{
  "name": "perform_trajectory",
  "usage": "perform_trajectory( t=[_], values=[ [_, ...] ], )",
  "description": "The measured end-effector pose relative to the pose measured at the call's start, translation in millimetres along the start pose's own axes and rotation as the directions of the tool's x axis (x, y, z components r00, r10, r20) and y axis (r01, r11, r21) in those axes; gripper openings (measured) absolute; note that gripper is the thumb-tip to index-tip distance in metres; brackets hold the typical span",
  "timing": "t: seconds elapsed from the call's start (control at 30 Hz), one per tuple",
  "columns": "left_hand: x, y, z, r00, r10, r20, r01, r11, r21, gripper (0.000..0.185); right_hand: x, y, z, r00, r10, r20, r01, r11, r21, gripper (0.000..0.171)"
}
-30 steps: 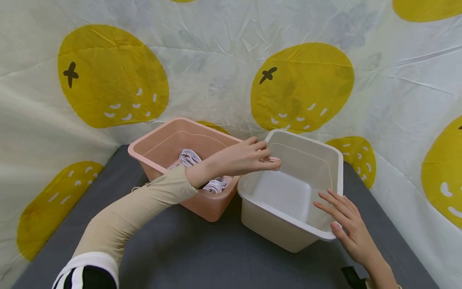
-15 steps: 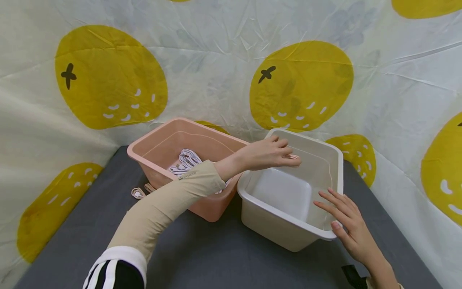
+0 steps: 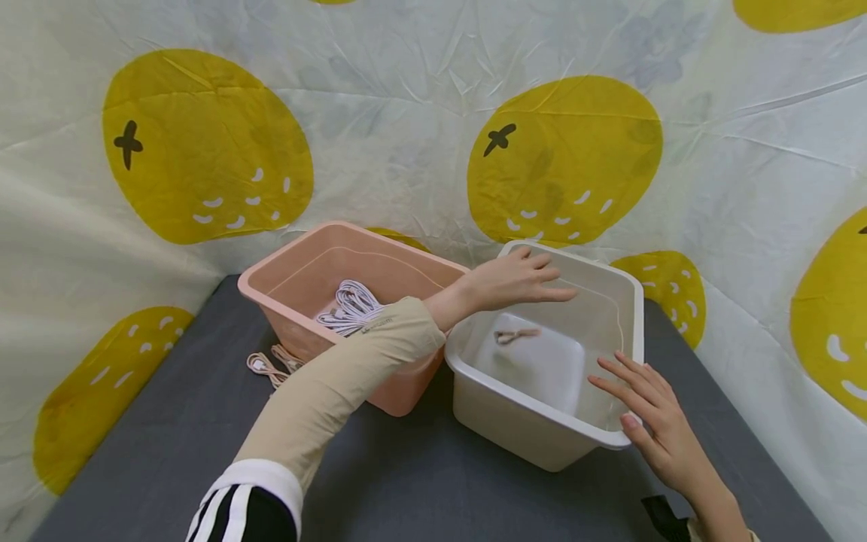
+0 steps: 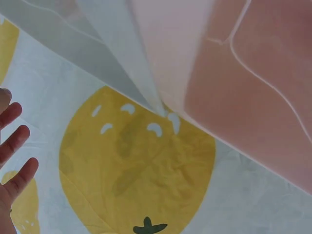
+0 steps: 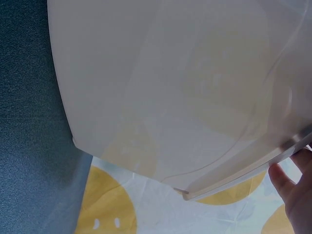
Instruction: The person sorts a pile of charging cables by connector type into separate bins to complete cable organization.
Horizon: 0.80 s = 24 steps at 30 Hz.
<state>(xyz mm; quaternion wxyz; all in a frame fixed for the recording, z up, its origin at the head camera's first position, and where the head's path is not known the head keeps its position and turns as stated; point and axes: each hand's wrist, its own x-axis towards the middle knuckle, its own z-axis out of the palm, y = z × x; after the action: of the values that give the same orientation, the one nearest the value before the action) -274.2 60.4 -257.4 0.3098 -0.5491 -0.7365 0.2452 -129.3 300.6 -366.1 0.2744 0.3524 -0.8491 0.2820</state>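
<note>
My left hand [image 3: 521, 280] hovers over the white bin [image 3: 612, 440] with its fingers spread and holds nothing. A small coiled pinkish cable [image 3: 516, 335] lies on the white bin's floor below it. My right hand [image 3: 643, 414] rests with straight fingers on the white bin's near right rim. The pink bin [image 3: 284, 301] stands to the left and holds several white coiled cables [image 3: 348, 307]. In the left wrist view the spread fingers [image 4: 14, 146] show at the left edge beside the pink bin's wall [image 4: 243, 87]. The right wrist view shows the white bin's outer wall [image 5: 161, 87] and a fingertip [image 5: 285, 183].
A coiled pinkish cable [image 3: 267, 365] lies on the dark grey table [image 3: 406, 482] left of the pink bin. A white cloth with yellow fruit prints [image 3: 562, 150] hangs close behind and beside both bins. A dark strap [image 3: 660, 519] shows at my right wrist.
My left hand carried a coiled cable from the pink bin over the white bin, then let it go; the cable now lies on the white bin's floor. The right hand stayed put.
</note>
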Motion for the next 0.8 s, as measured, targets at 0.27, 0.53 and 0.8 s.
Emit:
perform_trajectory(
  t=[0.27, 0.53, 0.8],
  values=[
    [-7.5, -1.5, 0.1, 1.000, -0.014, 0.002, 0.014, 0.999, -0.031, 0.040, 1, -1, 0, 1.000, 0.009, 0.006, -0.008, 1.000, -0.012, 0.033],
    [-19.1, -3.0, -5.1, 1.000, -0.027, 0.010, 0.028, 0.998, -0.049, 0.034, 1, -1, -1, 1.000, 0.008, 0.007, -0.007, 1.000, -0.009, 0.033],
    [-33.6, -6.1, -11.5, 0.999, -0.039, -0.030, 0.038, 0.998, -0.045, 0.027, 1, -2, 0, 1.000, 0.016, 0.010, -0.016, 1.000, 0.001, 0.033]
  ],
)
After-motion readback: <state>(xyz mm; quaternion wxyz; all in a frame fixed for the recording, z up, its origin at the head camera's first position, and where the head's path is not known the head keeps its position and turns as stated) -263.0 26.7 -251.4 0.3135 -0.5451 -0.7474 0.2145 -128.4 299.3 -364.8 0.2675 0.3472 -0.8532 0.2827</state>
